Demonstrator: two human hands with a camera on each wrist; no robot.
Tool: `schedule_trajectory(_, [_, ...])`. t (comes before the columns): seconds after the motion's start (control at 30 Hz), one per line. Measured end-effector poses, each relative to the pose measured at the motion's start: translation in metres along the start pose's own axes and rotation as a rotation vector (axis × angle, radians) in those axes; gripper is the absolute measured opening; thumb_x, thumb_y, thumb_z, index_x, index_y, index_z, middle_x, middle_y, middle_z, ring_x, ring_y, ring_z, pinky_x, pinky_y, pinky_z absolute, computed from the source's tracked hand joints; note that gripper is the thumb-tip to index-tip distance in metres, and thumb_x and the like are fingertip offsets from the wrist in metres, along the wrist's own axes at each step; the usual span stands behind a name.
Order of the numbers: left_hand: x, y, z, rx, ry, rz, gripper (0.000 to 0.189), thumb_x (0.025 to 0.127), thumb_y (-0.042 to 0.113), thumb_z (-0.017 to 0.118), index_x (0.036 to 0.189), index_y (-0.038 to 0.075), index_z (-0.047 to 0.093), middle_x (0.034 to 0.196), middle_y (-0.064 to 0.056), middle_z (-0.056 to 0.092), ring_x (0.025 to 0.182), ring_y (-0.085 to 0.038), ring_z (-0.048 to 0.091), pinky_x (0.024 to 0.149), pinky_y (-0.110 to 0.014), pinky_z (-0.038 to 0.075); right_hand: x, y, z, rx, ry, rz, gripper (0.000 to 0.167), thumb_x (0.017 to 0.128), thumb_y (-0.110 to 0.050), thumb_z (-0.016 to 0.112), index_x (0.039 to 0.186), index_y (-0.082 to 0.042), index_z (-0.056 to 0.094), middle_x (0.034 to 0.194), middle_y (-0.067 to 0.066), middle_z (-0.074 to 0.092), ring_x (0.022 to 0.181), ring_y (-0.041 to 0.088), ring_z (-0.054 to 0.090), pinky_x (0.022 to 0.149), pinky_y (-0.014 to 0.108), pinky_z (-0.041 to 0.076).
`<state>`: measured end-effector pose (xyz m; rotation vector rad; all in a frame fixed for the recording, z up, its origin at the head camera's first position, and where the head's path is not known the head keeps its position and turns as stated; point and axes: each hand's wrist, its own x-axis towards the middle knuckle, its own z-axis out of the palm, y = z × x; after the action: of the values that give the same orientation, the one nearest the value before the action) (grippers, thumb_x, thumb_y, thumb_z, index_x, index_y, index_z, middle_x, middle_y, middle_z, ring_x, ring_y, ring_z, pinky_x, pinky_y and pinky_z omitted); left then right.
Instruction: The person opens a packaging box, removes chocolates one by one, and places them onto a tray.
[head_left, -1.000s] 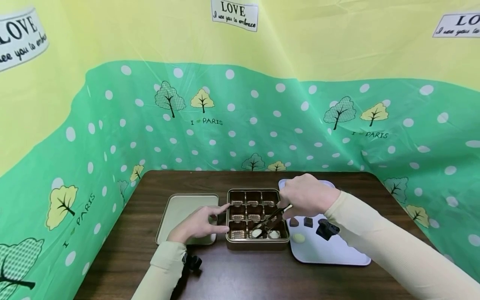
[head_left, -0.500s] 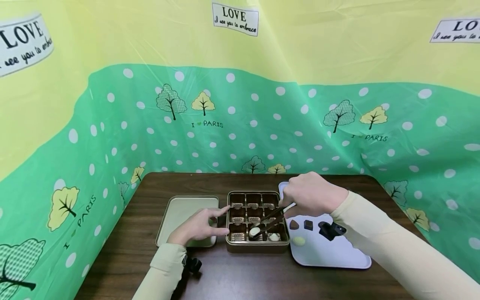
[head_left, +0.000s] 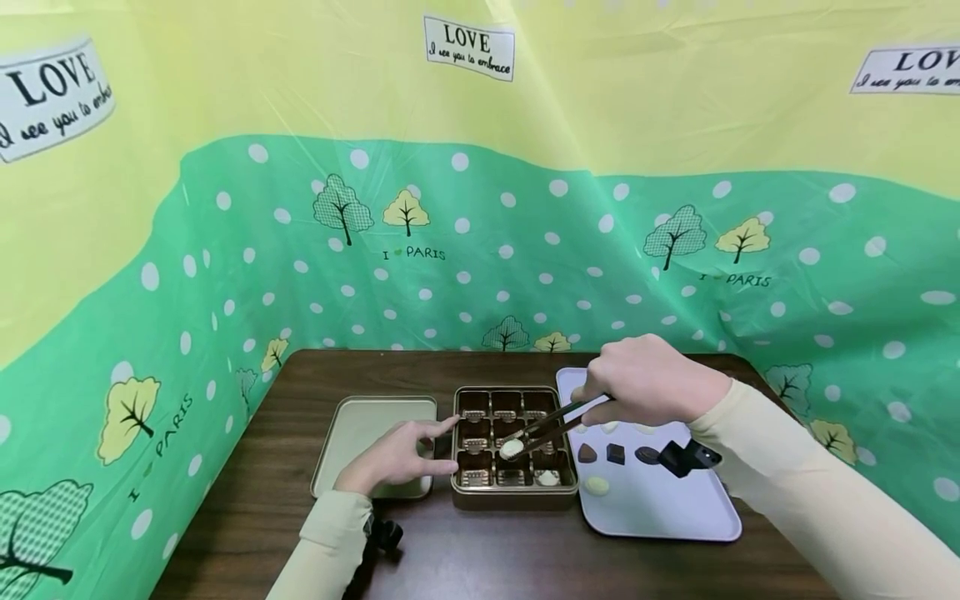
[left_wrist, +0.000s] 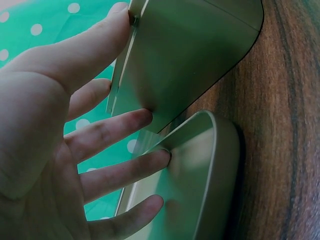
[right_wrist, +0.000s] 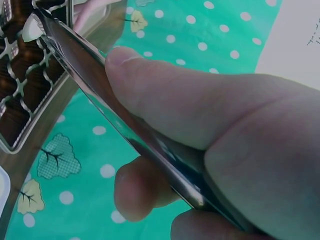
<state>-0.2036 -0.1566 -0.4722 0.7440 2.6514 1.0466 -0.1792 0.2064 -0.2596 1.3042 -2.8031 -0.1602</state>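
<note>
My right hand (head_left: 648,383) grips metal tongs (head_left: 551,423), its thumb along one arm of them in the right wrist view. Between the tong tips is a white chocolate (head_left: 512,450), which hangs over the divided box (head_left: 517,499) near the front middle compartment. Another white piece (head_left: 548,478) lies in the front right compartment. My left hand (head_left: 393,454) touches the box's left side with thumb and index finger. In the left wrist view the other fingers of that hand (left_wrist: 50,125) stretch out straight over the lid (left_wrist: 207,170).
Right of the box, a pale tray (head_left: 667,512) carries dark chocolates (head_left: 616,454), a cream oval piece (head_left: 597,486) and other light pieces partly covered by my right hand. The flat lid (head_left: 375,417) lies left of the box. A patterned cloth (head_left: 420,308) hangs behind the table.
The tongs have lifted the white chocolate up from the front middle compartment, and my right hand has moved right and slightly up. My left hand keeps its place at the box.
</note>
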Motion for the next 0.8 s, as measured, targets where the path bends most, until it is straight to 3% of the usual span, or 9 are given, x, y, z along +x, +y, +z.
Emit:
schedule_trajectory(0.17, [-0.001,-0.001,0.003,-0.007,-0.001,-0.007,0.083,0.091,0.051,0.080,0.161,0.026,0.045,0.159,-0.005,0.052,0.125,-0.025,0.060,0.114,-0.053,0.045,-0.010,0.008,-0.002,0.031,-0.008,0.032,0.020,0.087,-0.042,0.084,0.105,-0.032,0.085,0.088,-0.020,0.076,0.065,-0.003,0.058,0.048,0.025,0.044])
schedule_trajectory(0.4, [0.001,-0.001,0.002,-0.009,-0.006,-0.012,0.083,0.091,0.049,0.080,0.161,0.025,0.044,0.159,-0.002,0.051,0.114,-0.023,0.063,0.103,-0.048,0.050,-0.031,0.022,-0.008,0.042,-0.021,0.126,0.028,0.088,-0.047,0.083,0.110,-0.029,0.085,0.098,-0.014,0.080,0.067,-0.002,0.057,0.048,0.027,0.043])
schedule_trajectory(0.8, [0.003,-0.002,0.001,-0.010,-0.003,-0.011,0.084,0.091,0.048,0.081,0.161,0.022,0.044,0.159,-0.005,0.050,0.114,-0.024,0.061,0.117,-0.054,0.042,-0.074,0.053,0.002,0.044,-0.051,0.257,0.035,0.085,-0.047,0.085,0.113,-0.027,0.084,0.099,-0.010,0.081,0.061,-0.006,0.050,0.048,0.026,0.041])
